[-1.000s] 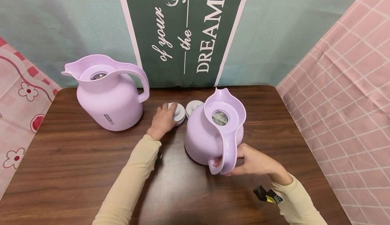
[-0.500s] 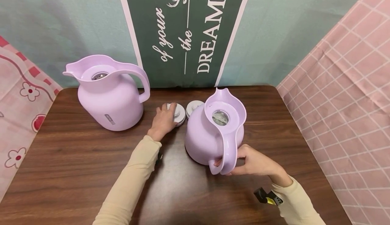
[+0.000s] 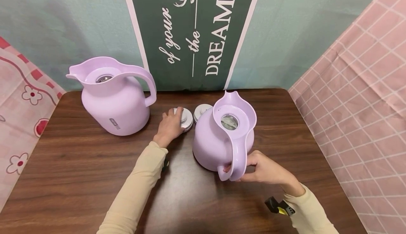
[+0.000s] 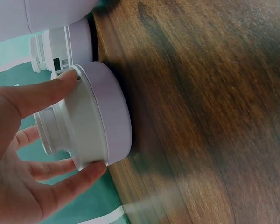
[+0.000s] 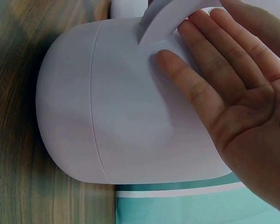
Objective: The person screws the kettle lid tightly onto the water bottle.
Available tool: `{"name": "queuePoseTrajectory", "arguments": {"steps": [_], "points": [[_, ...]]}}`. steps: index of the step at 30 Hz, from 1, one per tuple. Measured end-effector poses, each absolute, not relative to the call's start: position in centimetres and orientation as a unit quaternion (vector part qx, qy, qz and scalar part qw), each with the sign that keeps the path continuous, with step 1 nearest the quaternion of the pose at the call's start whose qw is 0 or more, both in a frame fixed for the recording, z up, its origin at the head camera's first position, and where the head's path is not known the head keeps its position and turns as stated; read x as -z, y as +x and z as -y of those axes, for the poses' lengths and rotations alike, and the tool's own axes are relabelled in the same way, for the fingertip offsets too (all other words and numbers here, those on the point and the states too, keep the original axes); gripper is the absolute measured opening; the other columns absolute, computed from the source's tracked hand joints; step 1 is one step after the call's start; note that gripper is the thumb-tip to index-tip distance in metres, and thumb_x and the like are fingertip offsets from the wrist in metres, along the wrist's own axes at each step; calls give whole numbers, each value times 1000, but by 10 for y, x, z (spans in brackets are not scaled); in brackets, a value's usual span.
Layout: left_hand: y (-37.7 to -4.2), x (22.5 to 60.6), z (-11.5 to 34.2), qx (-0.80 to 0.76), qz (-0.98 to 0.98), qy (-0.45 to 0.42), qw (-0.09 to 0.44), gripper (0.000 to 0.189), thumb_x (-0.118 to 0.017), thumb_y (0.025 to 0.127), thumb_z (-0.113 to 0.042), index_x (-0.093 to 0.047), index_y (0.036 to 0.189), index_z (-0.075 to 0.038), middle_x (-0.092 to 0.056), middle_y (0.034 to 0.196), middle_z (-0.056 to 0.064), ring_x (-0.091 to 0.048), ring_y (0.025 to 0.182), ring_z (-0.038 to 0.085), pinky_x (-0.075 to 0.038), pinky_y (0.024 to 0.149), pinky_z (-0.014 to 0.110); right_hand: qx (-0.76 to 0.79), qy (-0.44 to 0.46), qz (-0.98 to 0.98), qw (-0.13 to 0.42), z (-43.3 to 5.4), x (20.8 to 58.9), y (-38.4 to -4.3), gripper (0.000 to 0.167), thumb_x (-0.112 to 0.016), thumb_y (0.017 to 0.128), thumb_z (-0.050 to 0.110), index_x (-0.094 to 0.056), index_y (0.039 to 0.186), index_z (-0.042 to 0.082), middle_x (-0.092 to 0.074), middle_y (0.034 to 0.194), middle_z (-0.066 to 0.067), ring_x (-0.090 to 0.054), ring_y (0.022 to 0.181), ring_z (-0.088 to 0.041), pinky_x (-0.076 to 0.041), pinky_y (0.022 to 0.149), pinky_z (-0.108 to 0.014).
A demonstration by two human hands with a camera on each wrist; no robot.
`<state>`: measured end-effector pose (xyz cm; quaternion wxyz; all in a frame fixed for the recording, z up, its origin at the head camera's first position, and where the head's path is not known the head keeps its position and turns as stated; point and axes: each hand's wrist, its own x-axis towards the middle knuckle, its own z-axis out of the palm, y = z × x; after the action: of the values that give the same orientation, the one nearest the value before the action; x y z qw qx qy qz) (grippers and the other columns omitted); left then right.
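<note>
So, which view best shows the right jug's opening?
The head view: it looks down on the opening, unobstructed. The right wrist view shows the jug from the side and part of its handle, but no opening; the left wrist view shows none.

Wooden table [image 3: 79,181], teal backdrop [image 3: 295,36], pink gridded cloth [image 3: 358,96]

A glossy lilac pitcher [image 3: 207,144] stands upright right of the table's [image 3: 196,205] middle, its round mouth uncovered, spout toward the back edge, handle toward the front edge. Left of it, nearer the back edge, a round lid [image 3: 187,118] lies flat, lilac side down, white side with its stepped neck up.
</note>
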<state>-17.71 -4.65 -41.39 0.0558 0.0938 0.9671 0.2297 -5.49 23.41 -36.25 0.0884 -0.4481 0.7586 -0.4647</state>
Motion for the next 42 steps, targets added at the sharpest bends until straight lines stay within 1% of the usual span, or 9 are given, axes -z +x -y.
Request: {"name": "queuePoseTrajectory", "arguments": {"steps": [5,10,14,17,25,29,33,38,42], "points": [[-176,414,46,-226,-968,89,59,70,-77,71,-20,-37,128,-9,-43,120,27,-42,102,45,-45,73,50,462,-458,-755,80,-236,364,-56,28,-76,67,-4,-70,92,7,-69,83,0,-62,74,-6,-49,70,-21],[-175,412,47,-221,-970,80,67,72,-77,71,-21,-36,129,-9,-42,118,27,-42,102,45,-45,73,50,462,-436,-766,95,-237,361,-55,20,-75,72,1,-70,88,12,-68,78,6,-60,70,-3,-48,69,-20],[-173,411,47,-215,-970,81,72,72,-77,71,-20,-35,128,-7,-42,117,27,-42,101,45,-45,72,50,457,-450,-763,84,-238,360,-55,16,-74,75,5,-70,89,12,-68,78,4,-62,71,-4,-49,70,-21],[-173,410,48,-211,-971,82,81,72,-77,70,-20,-34,127,-7,-43,115,27,-42,100,45,-45,72,49,448,-456,-764,84,-241,361,-55,18,-74,74,5,-69,90,13,-68,80,5,-63,74,-5,-49,72,-22],[-170,402,47,-207,-969,70,116,71,-77,69,-18,-33,122,-5,-43,109,27,-41,99,46,-45,69,48,427,-419,-792,119,-249,364,-54,23,-76,73,9,-70,93,18,-67,85,14,-63,80,-5,-47,77,-22],[-168,399,44,-200,-969,54,132,74,-79,67,-22,-33,121,-4,-43,110,27,-41,99,46,-45,69,48,419,-423,-796,109,-251,365,-54,24,-77,72,9,-69,93,17,-67,86,13,-63,80,-4,-47,76,-21],[-167,396,39,-190,-972,40,134,79,-81,65,-31,-34,122,-4,-43,112,27,-40,101,45,-45,70,48,415,-440,-791,92,-253,368,-53,27,-77,70,6,-69,94,13,-68,86,7,-63,81,-6,-47,76,-20],[-169,395,37,-184,-974,36,127,77,-80,66,-29,-34,122,-3,-44,112,27,-40,102,44,-46,70,49,399,-417,-812,85,-258,370,-51,24,-77,71,7,-69,94,9,-68,85,4,-61,78,-4,-47,71,-17],[-168,394,37,-181,-975,44,122,75,-80,66,-27,-36,121,-3,-45,110,27,-40,101,45,-46,69,50,391,-362,-840,105,-261,367,-48,18,-74,75,9,-69,92,9,-68,82,5,-59,72,-2,-47,64,-18]]}}
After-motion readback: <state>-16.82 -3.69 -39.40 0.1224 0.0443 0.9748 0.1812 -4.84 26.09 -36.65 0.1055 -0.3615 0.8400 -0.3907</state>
